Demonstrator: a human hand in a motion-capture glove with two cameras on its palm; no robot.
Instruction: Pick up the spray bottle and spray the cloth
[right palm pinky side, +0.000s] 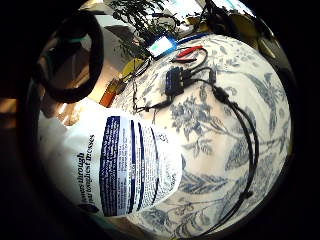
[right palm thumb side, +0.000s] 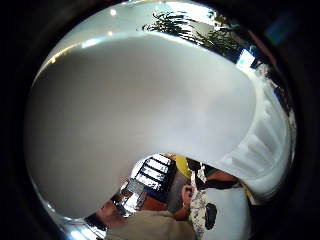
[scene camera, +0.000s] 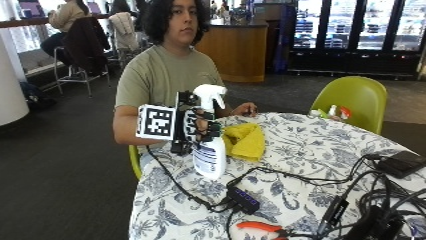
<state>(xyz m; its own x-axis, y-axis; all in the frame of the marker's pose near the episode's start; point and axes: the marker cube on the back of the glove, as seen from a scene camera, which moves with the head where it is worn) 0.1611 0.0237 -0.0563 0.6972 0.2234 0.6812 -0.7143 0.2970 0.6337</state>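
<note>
**Fingers wrapped on spray bottle neck, bottle lifted off table**

Fingers (scene camera: 200, 125) of the gloved right hand (scene camera: 194, 124) curl round the neck of the white spray bottle (scene camera: 210, 150), just under the trigger head; grip closed on it. Hand held upright at chest height, forearm coming in from the person's side, palm toward the bottle. Bottle hangs below the fingers, roughly upright, its base looks just clear of the tablecloth (scene camera: 313, 155), though contact can't be fully ruled out from the outside view. Nozzle sits above the fingers.

Bottle: white plastic, smooth, rounded shoulders, white trigger sprayer, blue-and-white printed label on the lower body. Little-finger palm view shows the label close up (right palm pinky side: 120, 165), dense small print, blue vertical bands. Thumb palm view is mostly filled by the smooth white curved bottle surface (right palm thumb side: 135, 115).

Yellow cloth (scene camera: 244, 141) lies bunched on the table just beside the fingers, on the side away from the person's right arm; soft, folded, slightly rumpled. Bare left hand (scene camera: 245, 109) rests on the table edge beyond the cloth.

Tablecloth is white with blue floral print, round table. Below the fingers, nearer the camera: black USB hub (scene camera: 243, 199) with black cables, orange-handled pliers (scene camera: 261, 228).
</note>
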